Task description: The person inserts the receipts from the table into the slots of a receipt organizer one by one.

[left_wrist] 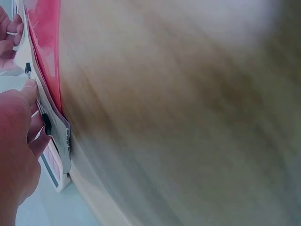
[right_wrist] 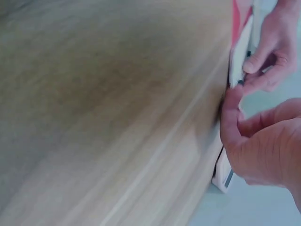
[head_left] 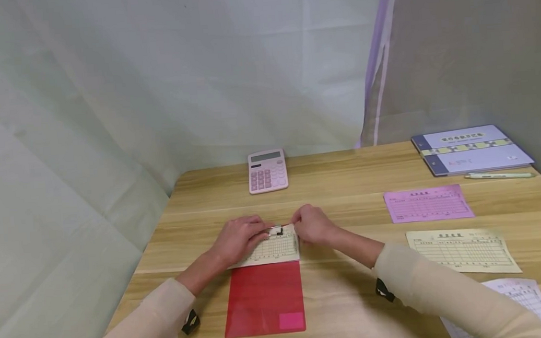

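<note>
A red folder or board [head_left: 265, 295] lies on the table, with cream printed forms [head_left: 273, 248] at its top end. Across the top edge of the forms sits a metal clip with black ends [head_left: 276, 231]. My left hand [head_left: 240, 238] pinches this clip; in the left wrist view, its thumb and fingers [left_wrist: 29, 92] are on either side of it. My right hand [head_left: 313, 224] pinches the upper right corner of the forms. The right wrist view shows its thumb and index finger curled together at that corner, which they partly hide.
Behind the hands stands a pink calculator [head_left: 267, 172]. To the right lie a pink form [head_left: 428, 203], a cream form [head_left: 464, 251] and white forms [head_left: 539, 302], partly under the right sleeve. A notebook [head_left: 472, 160] and a pen [head_left: 499, 175] are at the back right.
</note>
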The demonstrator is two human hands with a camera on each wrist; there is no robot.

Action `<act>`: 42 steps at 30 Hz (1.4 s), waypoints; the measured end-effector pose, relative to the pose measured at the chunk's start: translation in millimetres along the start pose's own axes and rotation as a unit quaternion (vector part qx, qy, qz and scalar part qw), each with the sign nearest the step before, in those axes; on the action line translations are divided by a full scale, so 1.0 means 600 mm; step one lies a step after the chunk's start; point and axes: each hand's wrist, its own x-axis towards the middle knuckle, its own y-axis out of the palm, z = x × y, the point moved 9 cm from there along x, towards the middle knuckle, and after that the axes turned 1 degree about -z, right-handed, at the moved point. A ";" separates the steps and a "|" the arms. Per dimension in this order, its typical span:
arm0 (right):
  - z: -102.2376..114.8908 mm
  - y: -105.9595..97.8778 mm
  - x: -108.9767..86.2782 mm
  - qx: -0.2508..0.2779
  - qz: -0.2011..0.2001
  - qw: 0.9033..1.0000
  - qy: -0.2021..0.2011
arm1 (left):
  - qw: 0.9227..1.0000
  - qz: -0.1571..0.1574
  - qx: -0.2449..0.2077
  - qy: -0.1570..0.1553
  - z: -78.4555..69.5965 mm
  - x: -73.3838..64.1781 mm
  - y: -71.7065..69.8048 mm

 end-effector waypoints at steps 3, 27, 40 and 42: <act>-0.003 0.006 -0.003 0.029 0.034 0.999 0.020 | 1.000 0.002 0.000 0.000 -0.001 0.000 0.000; -0.007 0.003 -0.012 0.038 -0.014 0.999 0.012 | 1.000 0.004 0.021 0.006 -0.002 0.002 0.005; -0.010 -0.056 0.005 0.035 0.017 0.999 0.008 | 0.999 0.018 -0.012 -0.042 0.016 0.003 0.006; -0.011 -0.079 0.008 0.027 0.009 1.000 0.004 | 0.998 0.022 -0.019 -0.054 0.019 0.003 0.007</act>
